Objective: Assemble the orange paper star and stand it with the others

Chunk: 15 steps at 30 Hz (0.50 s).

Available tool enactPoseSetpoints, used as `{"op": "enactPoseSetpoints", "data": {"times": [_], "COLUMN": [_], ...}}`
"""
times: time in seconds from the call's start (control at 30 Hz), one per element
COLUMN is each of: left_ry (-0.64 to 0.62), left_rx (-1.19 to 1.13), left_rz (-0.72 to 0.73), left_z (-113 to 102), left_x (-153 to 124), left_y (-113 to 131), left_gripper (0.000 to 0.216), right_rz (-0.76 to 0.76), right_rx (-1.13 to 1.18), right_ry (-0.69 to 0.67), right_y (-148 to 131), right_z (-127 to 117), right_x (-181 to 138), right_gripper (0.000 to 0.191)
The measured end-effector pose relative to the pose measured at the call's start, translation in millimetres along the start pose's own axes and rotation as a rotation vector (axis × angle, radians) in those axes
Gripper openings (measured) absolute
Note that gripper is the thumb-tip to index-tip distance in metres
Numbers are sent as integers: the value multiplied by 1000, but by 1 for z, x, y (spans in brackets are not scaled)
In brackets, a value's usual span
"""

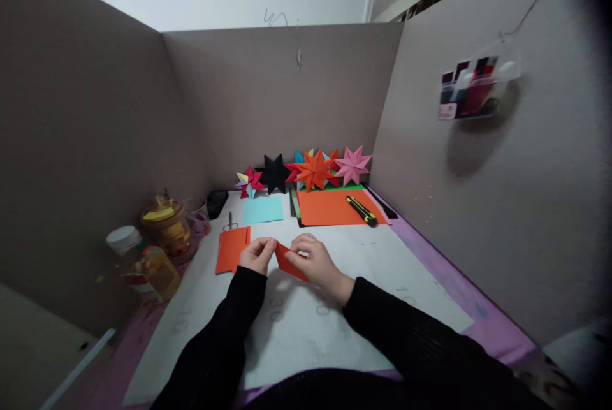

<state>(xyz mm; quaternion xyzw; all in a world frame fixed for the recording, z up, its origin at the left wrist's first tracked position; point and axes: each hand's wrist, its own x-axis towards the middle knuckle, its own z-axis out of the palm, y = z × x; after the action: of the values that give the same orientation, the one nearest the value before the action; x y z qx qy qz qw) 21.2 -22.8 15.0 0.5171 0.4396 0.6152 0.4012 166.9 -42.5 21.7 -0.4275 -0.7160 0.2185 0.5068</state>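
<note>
- A small orange paper piece (pixel 288 261) sits just above the white sheet (pixel 306 327) that covers the middle of the table, held between both hands near the person's body.
- The left hand (pixel 257 255) pinches the piece's left end, fingers curled and pressed together on it; the grip is closed tight on the paper.
- The right hand (pixel 315 261) pinches the upper right edge, thumb and fingertips pressed on the paper, with the rest of the hand resting low over the sheet.
- The work looks like folding or creasing; to do it well, I judge that the edges should be lined up first, the piece kept flat against the sheet, and the crease run firmly with a fingertip while the other hand stops it sliding.
- Just left of the left hand lies a larger orange sheet (pixel 232 248), touching the white sheet's edge.
- Behind that lie small scissors (pixel 230 224) and a light blue sheet (pixel 262 210).
- Farther back on the right sits a stack of orange paper (pixel 329 207) with a yellow-and-black utility knife (pixel 362 211) on it.
- Along the back wall stand folded paper stars (pixel 313 169) in black, red, orange and pink.
- At the left edge are a yellow-lidded jar (pixel 165 225) and a white-capped bottle (pixel 143 263).
- A clear holder (pixel 473 88) hangs on the right partition.
</note>
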Motion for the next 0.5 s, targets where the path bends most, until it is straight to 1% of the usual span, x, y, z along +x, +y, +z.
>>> {"op": "enactPoseSetpoints", "data": {"times": [0.13, 0.27, 0.3, 0.37, 0.5], "left_ry": [47, 204, 223, 186, -29], "left_rx": [16, 22, 18, 35, 77], "left_rz": [11, -45, -46, -48, -24], "left_z": [-5, -18, -19, -18, -2], "left_x": [5, 17, 19, 18, 6], "left_y": [0, 0, 0, 0, -3], "left_gripper": [18, 27, 29, 29, 26], "right_rz": [-5, 10, 28, 67, 80], "right_rx": [11, 28, 40, 71, 98], "right_ry": [-5, -11, -9, 6, 37], "right_y": [-1, 0, 2, 5, 8], "right_z": [1, 1, 1, 1, 1], "right_x": [1, -1, -1, -1, 0], "right_gripper": [13, 13, 14, 15, 17]}}
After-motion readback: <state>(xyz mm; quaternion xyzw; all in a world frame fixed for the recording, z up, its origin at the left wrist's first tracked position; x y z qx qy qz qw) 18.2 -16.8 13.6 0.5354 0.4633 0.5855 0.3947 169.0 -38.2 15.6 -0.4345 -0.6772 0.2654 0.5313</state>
